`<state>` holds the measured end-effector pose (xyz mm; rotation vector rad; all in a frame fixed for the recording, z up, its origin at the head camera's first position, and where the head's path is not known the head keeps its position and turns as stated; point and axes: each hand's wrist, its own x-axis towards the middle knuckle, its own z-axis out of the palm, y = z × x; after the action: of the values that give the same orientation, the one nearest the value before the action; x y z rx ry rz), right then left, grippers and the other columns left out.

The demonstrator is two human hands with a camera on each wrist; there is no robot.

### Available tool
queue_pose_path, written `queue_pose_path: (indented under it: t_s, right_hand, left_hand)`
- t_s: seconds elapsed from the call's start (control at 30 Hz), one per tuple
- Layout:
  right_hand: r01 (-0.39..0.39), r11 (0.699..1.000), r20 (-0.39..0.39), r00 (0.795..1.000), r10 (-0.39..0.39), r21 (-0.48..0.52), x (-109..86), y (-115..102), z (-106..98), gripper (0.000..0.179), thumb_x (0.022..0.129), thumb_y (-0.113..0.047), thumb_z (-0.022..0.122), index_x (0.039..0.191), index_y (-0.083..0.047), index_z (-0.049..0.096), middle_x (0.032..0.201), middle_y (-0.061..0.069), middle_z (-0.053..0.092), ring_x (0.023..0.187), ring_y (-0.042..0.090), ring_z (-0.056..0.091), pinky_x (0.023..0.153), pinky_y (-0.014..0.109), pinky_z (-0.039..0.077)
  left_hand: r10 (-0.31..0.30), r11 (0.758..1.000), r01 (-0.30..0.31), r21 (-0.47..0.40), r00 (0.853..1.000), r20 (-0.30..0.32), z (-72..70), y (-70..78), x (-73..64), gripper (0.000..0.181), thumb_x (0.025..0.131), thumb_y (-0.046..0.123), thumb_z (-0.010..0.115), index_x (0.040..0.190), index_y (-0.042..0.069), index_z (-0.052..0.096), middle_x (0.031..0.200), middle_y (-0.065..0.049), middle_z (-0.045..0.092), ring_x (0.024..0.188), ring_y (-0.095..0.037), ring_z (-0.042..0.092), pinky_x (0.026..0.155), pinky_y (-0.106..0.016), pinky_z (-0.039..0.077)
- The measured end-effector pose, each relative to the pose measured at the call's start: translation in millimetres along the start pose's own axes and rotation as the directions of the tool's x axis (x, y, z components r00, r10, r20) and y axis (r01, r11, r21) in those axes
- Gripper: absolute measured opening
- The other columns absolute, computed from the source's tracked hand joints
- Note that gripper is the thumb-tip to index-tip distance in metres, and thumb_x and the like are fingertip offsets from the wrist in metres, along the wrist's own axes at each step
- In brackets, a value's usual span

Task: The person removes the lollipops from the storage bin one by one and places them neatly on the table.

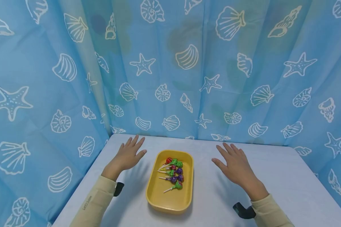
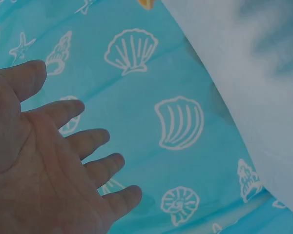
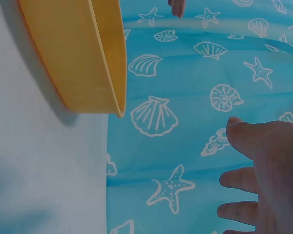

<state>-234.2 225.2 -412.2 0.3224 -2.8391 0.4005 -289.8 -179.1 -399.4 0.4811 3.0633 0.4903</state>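
Note:
Several lollipops (image 1: pixel 172 179) in red, green and purple wrappers lie in a yellow tray (image 1: pixel 169 201) on the table. To the left of the tray my left hand (image 1: pixel 128 156) hovers with its fingers spread, touching nothing; the left wrist view shows the same empty hand (image 2: pixel 44 151). My right hand (image 1: pixel 235 164) is held up to the right of the tray, fingers extended and apart from everything. In the right wrist view that hand (image 3: pixel 268 170) appears with nothing in it, and the tray's outer wall (image 3: pixel 68 58) stands at the upper left.
A white-covered table (image 1: pixel 207 201) carries the tray. Behind it and along the left side hangs a blue curtain (image 1: pixel 164 78) with white shell and starfish prints. Each forearm wears a dark wrist mount, such as the right one (image 1: pixel 244 211).

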Motion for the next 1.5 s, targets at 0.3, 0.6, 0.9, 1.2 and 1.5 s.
queue_pose_path:
  t_s: [0.3, 0.6, 0.9, 1.2, 1.5]
  right_hand:
    - [0.013, 1.000, -0.006, 1.000, -0.013, -0.006, 0.0, -1.1, 0.5, 0.066, 0.099, -0.040, 0.063, 0.151, -0.003, 0.046, 0.157, 0.028, 0.035, 0.146, 0.050, 0.023, 0.114, 0.069, 0.017]
    - [0.089, 0.994, 0.003, 0.996, -0.089, 0.066, -0.5, -11.8, 10.3, 0.063, 0.098, -0.039, 0.066, 0.148, -0.003, 0.051, 0.154, 0.025, 0.041, 0.144, 0.047, 0.030, 0.113, 0.066, 0.024]
    - [0.132, 0.986, 0.017, 0.991, -0.135, 0.099, 2.2, -23.3, 29.4, 0.063, 0.096, -0.040, 0.069, 0.146, -0.006, 0.054, 0.152, 0.021, 0.046, 0.142, 0.045, 0.037, 0.111, 0.064, 0.031]
    - [0.159, 0.978, 0.042, 0.985, -0.166, 0.133, 1.2, -43.3, 39.7, 0.061, 0.095, -0.038, 0.071, 0.145, -0.007, 0.055, 0.151, 0.018, 0.048, 0.142, 0.042, 0.039, 0.112, 0.062, 0.032]
    - [0.150, 0.976, 0.077, 0.984, -0.164, 0.155, 0.2, -53.3, 45.3, 0.061, 0.096, -0.041, 0.069, 0.146, -0.009, 0.055, 0.152, 0.015, 0.048, 0.143, 0.039, 0.038, 0.113, 0.061, 0.030]
  left_hand:
    - [0.004, 1.000, -0.005, -0.029, 1.000, -0.012, 1.5, 2.4, -0.9, 0.064, 0.107, 0.037, 0.047, 0.161, 0.010, 0.026, 0.166, -0.021, 0.015, 0.151, -0.046, 0.009, 0.117, -0.066, 0.008]
    - [-0.059, 0.992, 0.059, -0.112, 0.998, 0.001, 12.3, 7.4, -2.0, 0.064, 0.106, 0.038, 0.050, 0.162, 0.015, 0.028, 0.167, -0.016, 0.017, 0.152, -0.041, 0.012, 0.117, -0.061, 0.018]
    - [-0.064, 0.987, 0.061, -0.145, 0.998, -0.012, 29.0, 9.1, -1.6, 0.061, 0.106, 0.041, 0.050, 0.160, 0.018, 0.033, 0.165, -0.015, 0.026, 0.149, -0.038, 0.025, 0.116, -0.059, 0.026]
    - [-0.063, 0.980, 0.059, -0.188, 0.998, -0.013, 48.3, 11.0, -3.3, 0.056, 0.107, 0.038, 0.050, 0.158, 0.020, 0.039, 0.162, -0.014, 0.033, 0.147, -0.037, 0.033, 0.114, -0.058, 0.030]
    - [-0.073, 0.975, 0.070, -0.213, 0.997, -0.009, 56.1, 8.4, -4.0, 0.055, 0.107, 0.037, 0.051, 0.158, 0.020, 0.040, 0.160, -0.015, 0.036, 0.146, -0.036, 0.035, 0.114, -0.058, 0.030]
